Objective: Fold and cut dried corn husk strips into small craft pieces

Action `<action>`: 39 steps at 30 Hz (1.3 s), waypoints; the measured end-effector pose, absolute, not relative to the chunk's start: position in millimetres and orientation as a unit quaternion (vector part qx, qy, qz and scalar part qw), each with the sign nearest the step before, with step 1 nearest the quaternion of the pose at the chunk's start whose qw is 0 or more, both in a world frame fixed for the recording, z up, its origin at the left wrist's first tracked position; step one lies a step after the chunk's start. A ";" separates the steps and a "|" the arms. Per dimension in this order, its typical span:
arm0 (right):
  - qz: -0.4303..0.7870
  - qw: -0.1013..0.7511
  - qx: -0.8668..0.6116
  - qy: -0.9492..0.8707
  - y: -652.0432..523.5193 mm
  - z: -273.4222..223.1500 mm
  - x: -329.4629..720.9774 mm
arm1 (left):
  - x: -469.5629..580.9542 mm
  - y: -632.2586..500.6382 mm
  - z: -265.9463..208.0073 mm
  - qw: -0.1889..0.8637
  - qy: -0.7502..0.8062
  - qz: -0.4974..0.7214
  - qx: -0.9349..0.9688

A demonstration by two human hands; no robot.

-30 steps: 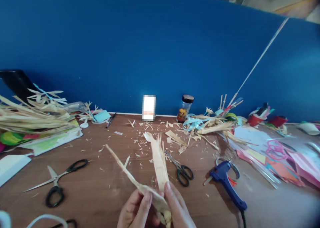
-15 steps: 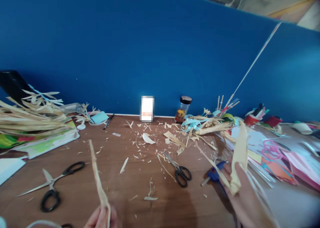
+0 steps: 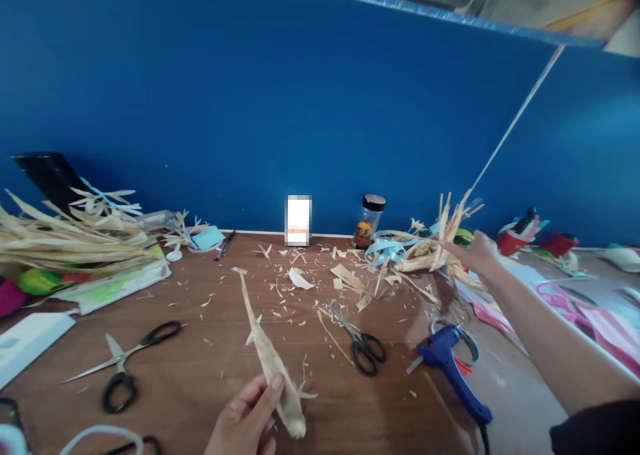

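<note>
Low in the middle, my left hand (image 3: pixel 250 418) pinches a long pale dried corn husk (image 3: pixel 273 358) between thumb and fingers; its narrow tip points away from me. My right arm stretches to the back right, where my right hand (image 3: pixel 475 254) is at the heap of dried husk strips (image 3: pixel 415 260). Its fingers lie across an upright husk piece (image 3: pixel 451 232) and seem closed on it, though they are partly hidden. A blue glue gun (image 3: pixel 453 368) lies on the table below my right forearm.
Open scissors (image 3: pixel 117 358) lie at left, another pair (image 3: pixel 364 348) right of centre. Husk scraps (image 3: pixel 300 278) litter the brown table. A black-lidded jar (image 3: pixel 369 222) stands by the blue partition (image 3: pixel 320 108). A husk pile (image 3: pixel 75 238) lies far left, a red pen cup (image 3: pixel 513 242) at right.
My right hand has moved up and away with its husk to the heap at the back right, uncovering the glue gun. My left hand has moved right and up, its husk now showing its broad side.
</note>
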State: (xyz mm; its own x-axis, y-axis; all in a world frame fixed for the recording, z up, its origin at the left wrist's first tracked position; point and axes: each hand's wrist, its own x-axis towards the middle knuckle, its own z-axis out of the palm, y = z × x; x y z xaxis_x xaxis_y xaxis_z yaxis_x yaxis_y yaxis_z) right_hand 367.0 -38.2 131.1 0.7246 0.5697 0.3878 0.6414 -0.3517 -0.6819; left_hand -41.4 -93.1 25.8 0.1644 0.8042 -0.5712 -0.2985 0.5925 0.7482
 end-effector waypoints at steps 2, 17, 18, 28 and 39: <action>-0.031 0.429 -0.811 -0.398 -47.2 137.0 327.4 | -39.3 -88.7 24.2 0.709 0.517 0.389 0.280; 0.452 0.551 -0.569 -0.410 -114.9 26.4 84.8 | -29.7 -103.4 20.2 0.656 0.516 0.392 0.388; 0.432 0.567 -0.574 -0.404 -114.5 26.0 82.8 | -30.4 -104.3 19.9 0.657 0.511 0.399 0.384; 0.321 0.548 -0.603 -0.482 -118.6 23.5 59.9 | -19.8 -93.4 30.6 0.614 0.498 0.481 0.378; 0.218 0.579 -0.632 -0.468 -119.6 18.7 60.7 | -9.0 -90.8 28.7 0.613 0.491 0.536 0.309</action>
State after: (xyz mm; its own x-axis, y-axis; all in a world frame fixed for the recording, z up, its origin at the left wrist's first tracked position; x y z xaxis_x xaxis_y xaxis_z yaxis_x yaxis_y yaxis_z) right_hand 60.7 -119.6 18.7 0.4679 0.8426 0.2665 0.3390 0.1074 -0.9346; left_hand -9.0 -90.8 28.7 -0.0568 0.9609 -0.2712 -0.3526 0.2348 0.9059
